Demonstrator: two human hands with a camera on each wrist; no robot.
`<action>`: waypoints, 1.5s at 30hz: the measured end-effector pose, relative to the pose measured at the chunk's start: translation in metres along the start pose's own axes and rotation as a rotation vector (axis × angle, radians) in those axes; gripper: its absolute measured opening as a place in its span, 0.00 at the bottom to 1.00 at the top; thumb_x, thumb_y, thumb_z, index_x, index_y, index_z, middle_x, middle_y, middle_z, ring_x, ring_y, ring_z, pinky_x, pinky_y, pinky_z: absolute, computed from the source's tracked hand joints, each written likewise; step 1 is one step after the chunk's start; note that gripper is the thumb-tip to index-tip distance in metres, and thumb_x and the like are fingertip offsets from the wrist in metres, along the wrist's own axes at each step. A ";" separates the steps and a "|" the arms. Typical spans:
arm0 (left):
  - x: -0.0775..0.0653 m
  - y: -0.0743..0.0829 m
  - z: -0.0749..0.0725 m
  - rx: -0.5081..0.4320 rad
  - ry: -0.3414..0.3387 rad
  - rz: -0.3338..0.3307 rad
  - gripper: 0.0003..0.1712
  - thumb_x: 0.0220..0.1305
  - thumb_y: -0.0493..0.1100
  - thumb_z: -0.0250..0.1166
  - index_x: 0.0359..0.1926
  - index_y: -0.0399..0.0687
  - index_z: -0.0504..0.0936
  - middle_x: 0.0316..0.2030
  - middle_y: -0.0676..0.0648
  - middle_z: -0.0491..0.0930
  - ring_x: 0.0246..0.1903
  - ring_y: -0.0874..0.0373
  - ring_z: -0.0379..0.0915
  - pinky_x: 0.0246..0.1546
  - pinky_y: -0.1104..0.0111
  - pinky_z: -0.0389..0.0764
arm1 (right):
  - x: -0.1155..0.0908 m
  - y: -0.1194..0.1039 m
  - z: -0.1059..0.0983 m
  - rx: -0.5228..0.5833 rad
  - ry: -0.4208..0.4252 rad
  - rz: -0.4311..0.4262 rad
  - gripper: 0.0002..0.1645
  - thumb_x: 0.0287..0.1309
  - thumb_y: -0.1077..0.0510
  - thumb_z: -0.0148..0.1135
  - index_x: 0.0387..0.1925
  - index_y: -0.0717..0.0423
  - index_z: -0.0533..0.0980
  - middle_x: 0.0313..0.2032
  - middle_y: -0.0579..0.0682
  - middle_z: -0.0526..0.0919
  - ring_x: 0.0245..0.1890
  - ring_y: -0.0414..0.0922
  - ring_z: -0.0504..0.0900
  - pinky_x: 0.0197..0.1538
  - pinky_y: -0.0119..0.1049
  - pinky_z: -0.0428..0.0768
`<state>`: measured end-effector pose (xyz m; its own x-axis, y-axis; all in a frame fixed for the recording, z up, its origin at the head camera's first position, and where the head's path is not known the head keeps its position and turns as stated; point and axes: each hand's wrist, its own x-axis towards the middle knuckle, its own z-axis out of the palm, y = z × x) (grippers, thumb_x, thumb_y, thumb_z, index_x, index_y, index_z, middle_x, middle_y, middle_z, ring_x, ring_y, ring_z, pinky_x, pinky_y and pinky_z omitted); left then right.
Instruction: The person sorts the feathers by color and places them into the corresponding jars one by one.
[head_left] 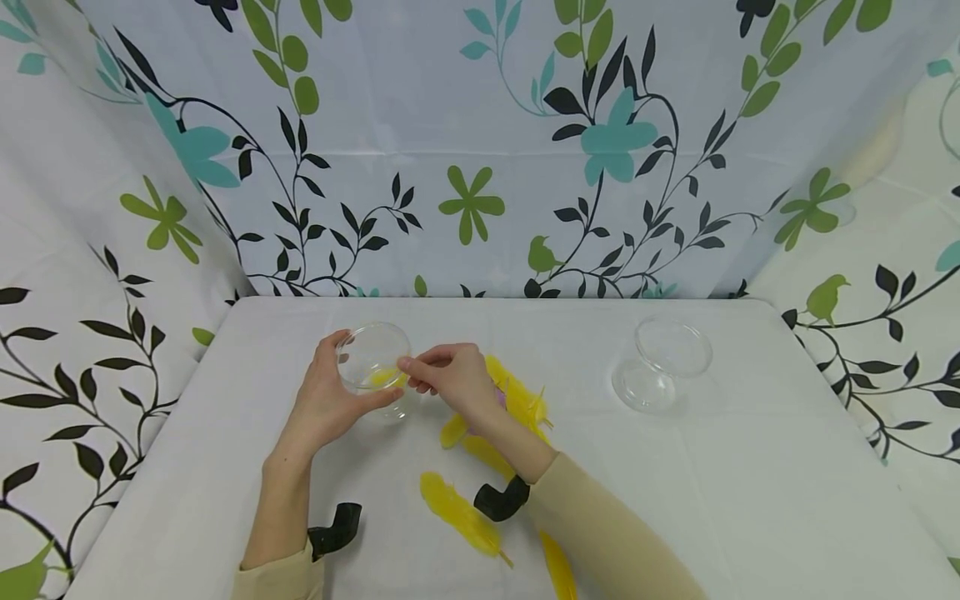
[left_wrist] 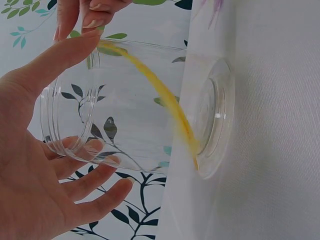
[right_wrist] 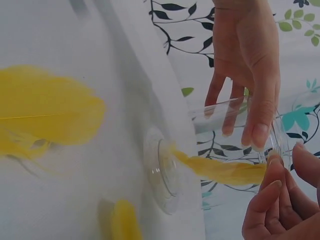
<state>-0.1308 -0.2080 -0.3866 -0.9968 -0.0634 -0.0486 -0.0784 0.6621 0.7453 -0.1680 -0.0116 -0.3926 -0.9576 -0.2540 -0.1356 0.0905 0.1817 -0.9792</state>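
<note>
My left hand (head_left: pixel 322 408) grips a clear glass jar (head_left: pixel 367 354) near its rim, thumb on one side and fingers on the other. The jar's base appears to rest on the white tabletop. Inside it a yellow feather (right_wrist: pixel 225 170) slants from the base up to the rim, bending in the left wrist view. My right hand (head_left: pixel 457 379) is at the jar's mouth with curled fingers, which hold the feather's upper end; the exact contact is partly hidden. Below the right forearm lie more yellow feathers (head_left: pixel 517 400), with a bit of purple (head_left: pixel 500 397) among them.
A second clear glass jar (head_left: pixel 652 383) stands at the right of the table. One loose yellow feather (head_left: pixel 461 517) lies nearer the front, and another (head_left: pixel 557 567) shows partly beside the right sleeve. Patterned cloth (head_left: pixel 465 150) hangs behind the table and at both sides.
</note>
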 end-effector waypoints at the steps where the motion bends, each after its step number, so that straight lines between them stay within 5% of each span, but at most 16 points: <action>1: 0.000 0.001 0.000 0.000 0.001 -0.001 0.66 0.50 0.59 0.77 0.77 0.44 0.45 0.72 0.34 0.56 0.68 0.36 0.58 0.61 0.35 0.68 | 0.000 0.000 0.000 -0.006 -0.008 -0.001 0.17 0.55 0.42 0.73 0.33 0.51 0.86 0.25 0.48 0.86 0.31 0.49 0.84 0.37 0.38 0.83; 7: 0.000 0.002 0.001 0.007 0.001 -0.008 0.67 0.50 0.60 0.77 0.77 0.44 0.44 0.72 0.33 0.56 0.69 0.35 0.57 0.61 0.35 0.67 | -0.004 0.006 -0.012 0.005 -0.007 -0.012 0.18 0.57 0.45 0.72 0.33 0.57 0.86 0.24 0.49 0.86 0.26 0.44 0.83 0.37 0.38 0.84; 15: 0.002 0.001 0.003 0.024 0.008 -0.005 0.67 0.49 0.60 0.78 0.77 0.43 0.45 0.73 0.34 0.56 0.70 0.36 0.57 0.63 0.36 0.66 | -0.013 0.013 -0.056 0.012 0.060 0.022 0.21 0.59 0.43 0.70 0.37 0.58 0.86 0.28 0.52 0.87 0.39 0.62 0.83 0.49 0.49 0.84; 24: 0.001 -0.002 0.001 0.024 0.008 -0.008 0.68 0.48 0.61 0.78 0.77 0.44 0.45 0.73 0.34 0.55 0.70 0.36 0.56 0.63 0.36 0.65 | -0.022 0.035 -0.102 -0.009 0.184 0.045 0.26 0.60 0.42 0.69 0.41 0.63 0.85 0.28 0.53 0.86 0.35 0.56 0.82 0.42 0.33 0.82; 32: 0.002 -0.002 0.002 0.020 0.005 -0.005 0.68 0.48 0.60 0.78 0.77 0.44 0.45 0.73 0.34 0.55 0.70 0.36 0.57 0.64 0.36 0.65 | -0.028 0.057 -0.135 -0.023 0.253 0.104 0.30 0.59 0.40 0.68 0.45 0.64 0.83 0.28 0.52 0.85 0.31 0.47 0.78 0.38 0.28 0.79; 45: 0.002 -0.002 0.001 0.018 0.004 -0.019 0.69 0.48 0.61 0.78 0.77 0.44 0.44 0.74 0.35 0.54 0.70 0.36 0.56 0.63 0.36 0.65 | -0.031 0.080 -0.152 -0.005 0.277 0.164 0.27 0.59 0.43 0.70 0.44 0.65 0.83 0.26 0.50 0.84 0.28 0.44 0.77 0.35 0.27 0.79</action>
<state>-0.1322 -0.2087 -0.3894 -0.9951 -0.0787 -0.0602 -0.0976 0.6744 0.7319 -0.1730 0.1550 -0.4436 -0.9685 0.0474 -0.2445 0.2490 0.2041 -0.9468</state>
